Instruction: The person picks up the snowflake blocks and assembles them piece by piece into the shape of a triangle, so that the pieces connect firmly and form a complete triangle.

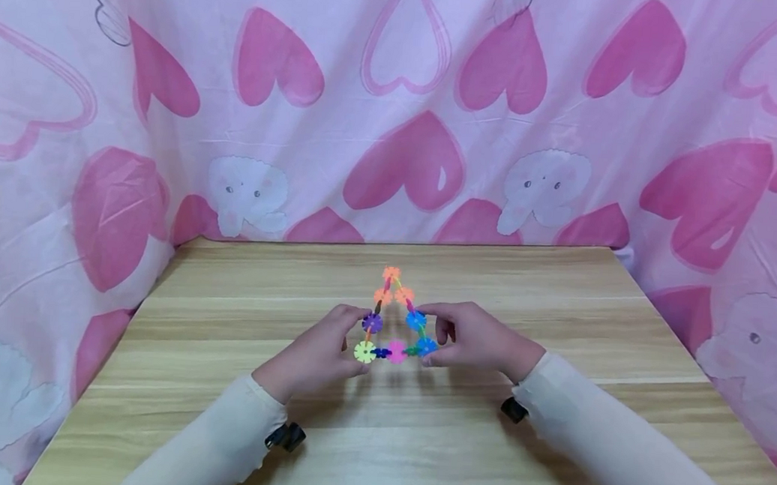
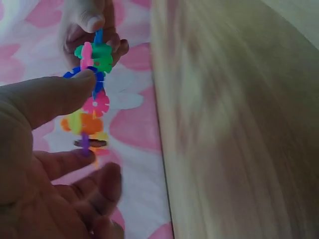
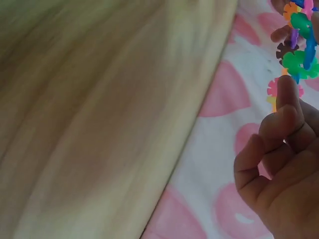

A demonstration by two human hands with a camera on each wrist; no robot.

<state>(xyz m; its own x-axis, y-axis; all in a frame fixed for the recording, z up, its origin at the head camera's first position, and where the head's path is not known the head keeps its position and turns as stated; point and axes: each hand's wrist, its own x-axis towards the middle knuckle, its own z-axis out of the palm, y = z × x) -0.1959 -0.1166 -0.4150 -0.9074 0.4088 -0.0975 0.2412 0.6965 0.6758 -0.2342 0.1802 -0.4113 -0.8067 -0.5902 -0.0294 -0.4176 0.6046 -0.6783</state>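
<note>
Here, in the head view, the left hand [image 1: 323,354] meets the left edge of a triangle of interlocked plastic flower pieces [image 1: 395,320], its fingers curled, with thumb and fingertips pinching near the purple piece [image 1: 372,322] and the yellow corner piece [image 1: 364,351]. The triangle stands upright just above the middle of the wooden table [image 1: 560,300], an orange piece [image 1: 391,274] at its apex and a pink piece [image 1: 397,350] on its lower edge. To its right, the right hand [image 1: 476,339] pinches the blue pieces [image 1: 417,321] of the right edge between thumb and curled fingers. Cream sleeves [image 1: 618,446] cover both forearms, and a dark strap shows at each wrist.

The left wrist view adds what the head view hides: the left thumb [image 2: 55,97] presses on the chain of pieces [image 2: 92,99] from one side, while the other fingers [image 2: 84,184] lie loosely spread below it, blurred; the opposite hand [image 2: 89,25] grips the far end. The right wrist view shows a raised fingertip [image 3: 286,89] of the right hand touching the pieces [image 3: 299,59] edge-on, the remaining fingers folded toward the palm. Neither wrist view shows the triangular outline, which the head view alone reveals.

The table has a pale wood-grain surface. Behind and around it hangs a pink cloth [image 1: 397,123] printed with hearts and white elephants.
</note>
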